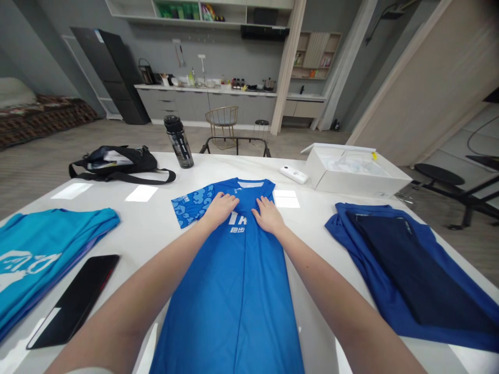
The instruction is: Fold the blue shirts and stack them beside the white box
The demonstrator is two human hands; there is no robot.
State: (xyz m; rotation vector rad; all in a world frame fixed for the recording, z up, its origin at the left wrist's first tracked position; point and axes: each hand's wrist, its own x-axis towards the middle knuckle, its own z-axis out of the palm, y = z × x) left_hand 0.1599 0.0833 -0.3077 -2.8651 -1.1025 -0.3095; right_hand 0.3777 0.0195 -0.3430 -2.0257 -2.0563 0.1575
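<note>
A bright blue sports shirt [234,291] lies flat on the white table [156,228], collar away from me, with white lettering on its chest. Its left sleeve, with a cloud pattern, sticks out to the side; the right side looks folded in. My left hand [220,209] rests flat on the chest near the left shoulder, fingers stretched out. My right hand [268,214] lies flat beside it on the chest, fingers spread toward the collar. Neither hand holds anything.
A turquoise shirt [42,249] lies at the left with a black phone [76,298] beside it. Dark blue garments [413,270] lie at the right. Behind stand a black bag [117,162], a dark bottle [178,141], a white remote [293,174] and an open white box [351,171].
</note>
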